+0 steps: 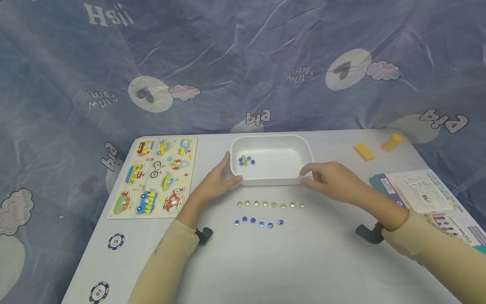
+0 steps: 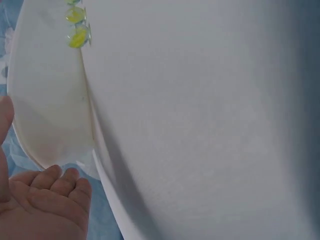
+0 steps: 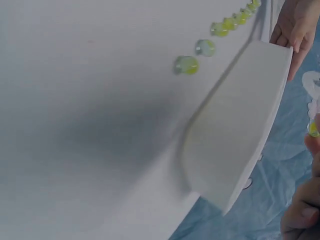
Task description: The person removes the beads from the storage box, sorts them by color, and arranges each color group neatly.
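Note:
A white rectangular tray (image 1: pixel 271 181) stands on the table, with several blue and yellow-green glass marbles (image 1: pixel 245 162) at its left end. My left hand (image 1: pixel 215 182) is at the tray's near left corner, thumb by the front rim and fingers stretched along the left side. Over the near right corner, my right hand (image 1: pixel 329 180) pinches a yellow-green marble (image 3: pixel 313 129) between thumb and forefinger. In front of the tray lies a row of yellow-green marbles (image 1: pixel 274 204). Nearer still is a wavy row of blue marbles (image 1: pixel 261 224).
A wooden picture puzzle board (image 1: pixel 163 164) lies at the left, with two poker chips (image 1: pixel 116 241) nearer the front. At the back right are a yellow block (image 1: pixel 363 152) and a yellow cylinder (image 1: pixel 392 143). A printed box (image 1: pixel 425 192) lies beside the right forearm.

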Available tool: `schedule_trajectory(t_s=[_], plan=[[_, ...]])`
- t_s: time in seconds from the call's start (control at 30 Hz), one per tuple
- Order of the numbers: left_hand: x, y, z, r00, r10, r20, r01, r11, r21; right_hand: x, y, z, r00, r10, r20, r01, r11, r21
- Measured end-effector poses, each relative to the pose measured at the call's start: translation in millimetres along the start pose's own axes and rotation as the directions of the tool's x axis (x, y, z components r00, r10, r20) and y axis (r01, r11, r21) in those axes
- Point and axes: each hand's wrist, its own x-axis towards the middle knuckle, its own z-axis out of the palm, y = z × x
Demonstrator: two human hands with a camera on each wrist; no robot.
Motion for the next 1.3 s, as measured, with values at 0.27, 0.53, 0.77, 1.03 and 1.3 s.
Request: schedule_trajectory(t_s=[0.27,0.53,0.77,1.03,1.3], plan=[[7.8,-1.9,4.1,1.0,-0.016,0.01,0.017,0.998,-0.055,-20,29,18.0,0.998,0.033,0.057,-0.036,0.998,0.05],[11.2,-2.3,11.8,0.999,0.022,-0.026,-0.025,0.994,-0.105,-27,49,40.7,0.98,0.117,0.164,-0.134,0.986,0.098],[12.1,-3.5,17.1,0.999,-0.001,-0.049,-0.005,0.993,-0.114,-33,58,50.7,0.968,0.156,0.196,-0.181,0.977,0.115],[12.7,-4.0,21.6,0.998,0.015,-0.063,-0.027,0.982,-0.188,-36,59,55.0,0.962,0.176,0.208,-0.202,0.973,0.113],[13.6,-8.3,22.9,0.995,0.047,-0.086,-0.063,0.978,-0.2,-39,59,58.6,0.962,0.192,0.193,-0.216,0.97,0.111]])
